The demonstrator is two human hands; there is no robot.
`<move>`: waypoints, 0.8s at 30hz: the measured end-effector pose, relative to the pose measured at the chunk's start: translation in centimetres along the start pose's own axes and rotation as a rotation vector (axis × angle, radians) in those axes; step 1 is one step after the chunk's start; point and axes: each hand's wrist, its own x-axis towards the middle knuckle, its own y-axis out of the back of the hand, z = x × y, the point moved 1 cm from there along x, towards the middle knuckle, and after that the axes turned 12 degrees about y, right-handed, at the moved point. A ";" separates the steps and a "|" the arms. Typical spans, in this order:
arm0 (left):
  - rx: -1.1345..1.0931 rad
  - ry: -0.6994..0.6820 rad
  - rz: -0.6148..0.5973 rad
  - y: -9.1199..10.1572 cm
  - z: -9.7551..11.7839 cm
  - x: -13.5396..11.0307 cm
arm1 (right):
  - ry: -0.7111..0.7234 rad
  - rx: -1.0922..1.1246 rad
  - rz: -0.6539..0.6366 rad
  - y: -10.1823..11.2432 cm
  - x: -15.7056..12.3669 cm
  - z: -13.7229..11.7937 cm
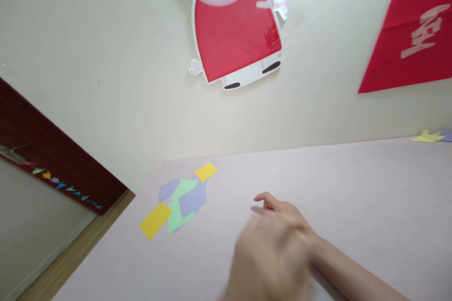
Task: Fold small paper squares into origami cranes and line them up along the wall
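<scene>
My left hand [270,256] is smeared by motion in the lower middle of the head view, crossing in front of my right hand. Its fingers cannot be made out, nor whether it holds anything. Just behind it, my right hand [286,208] is low over the pink-covered table [370,207], its forearm coming in from the lower right. One slightly bent finger reaches out to the left, with nothing visible at its tip; the other fingers are mostly hidden. To the left of both hands lie several loose paper pieces: yellow paper [155,221], purple paper [193,200] and green paper [183,188], partly overlapping.
Behind the table rises a pale wall [141,80] with a red-bodied cartoon cutout [236,33] and a red banner [416,33]. Folded yellow paper [427,136] is at the far right edge. Small coloured paper shapes [60,185] line a dark red panel [67,150] on the left.
</scene>
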 end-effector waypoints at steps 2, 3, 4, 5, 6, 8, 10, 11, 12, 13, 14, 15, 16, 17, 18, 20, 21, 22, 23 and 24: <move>0.128 0.232 0.012 1.1 -4.5 3.4 | 0.006 0.001 0.006 0.0 -0.1 -0.1; 0.211 0.389 0.024 2.0 -7.2 4.7 | 0.006 -0.009 0.006 0.0 -0.1 -0.2; 0.266 0.503 0.045 3.1 -10.0 5.8 | 0.004 -0.019 0.002 0.1 -0.1 -0.3; 0.314 0.613 0.059 4.3 -12.7 6.4 | 0.000 -0.024 -0.006 0.2 -0.1 -0.5; 0.354 0.707 0.058 5.6 -15.3 6.8 | -0.006 -0.026 -0.013 0.2 -0.1 -0.6; 0.414 0.859 0.024 7.6 -19.6 6.9 | -0.018 -0.025 -0.024 0.3 0.0 -0.7; 0.450 0.976 -0.033 8.7 -22.6 6.7 | -0.031 -0.024 -0.033 0.4 0.2 -0.7; 0.459 1.020 -0.062 8.9 -23.6 6.7 | -0.036 -0.023 -0.036 0.4 0.2 -0.7; 0.462 1.059 -0.092 8.9 -24.3 6.8 | -0.040 -0.022 -0.037 0.4 0.2 -0.6; 0.455 1.077 -0.116 8.7 -24.7 7.1 | -0.042 -0.023 -0.038 0.4 0.3 -0.6; 0.445 1.087 -0.129 8.5 -25.0 7.3 | -0.045 -0.024 -0.037 0.4 0.3 -0.6; 0.434 1.088 -0.134 8.3 -25.1 7.6 | -0.048 -0.027 -0.036 0.4 0.3 -0.6; 0.421 1.083 -0.129 8.2 -25.2 7.9 | -0.051 -0.029 -0.036 0.4 0.2 -0.6; 0.410 1.074 -0.116 8.2 -25.2 8.1 | -0.052 -0.028 -0.036 0.4 0.2 -0.7; 0.402 1.062 -0.096 8.4 -25.1 8.2 | -0.053 -0.027 -0.036 0.3 0.2 -0.7; 0.393 1.030 -0.035 9.0 -24.6 8.4 | -0.050 -0.018 -0.033 0.2 0.2 -0.7; 0.393 1.004 0.007 9.3 -24.2 8.5 | -0.046 -0.010 -0.031 0.2 0.1 -0.7; 0.395 0.973 0.051 9.5 -23.6 8.6 | -0.041 0.002 -0.025 0.2 0.1 -0.6; 0.398 0.921 0.110 9.5 -22.7 8.8 | -0.031 0.016 -0.009 0.2 0.1 -0.6; 0.399 0.858 0.165 9.2 -21.6 9.0 | -0.014 0.029 0.020 0.3 0.2 -0.4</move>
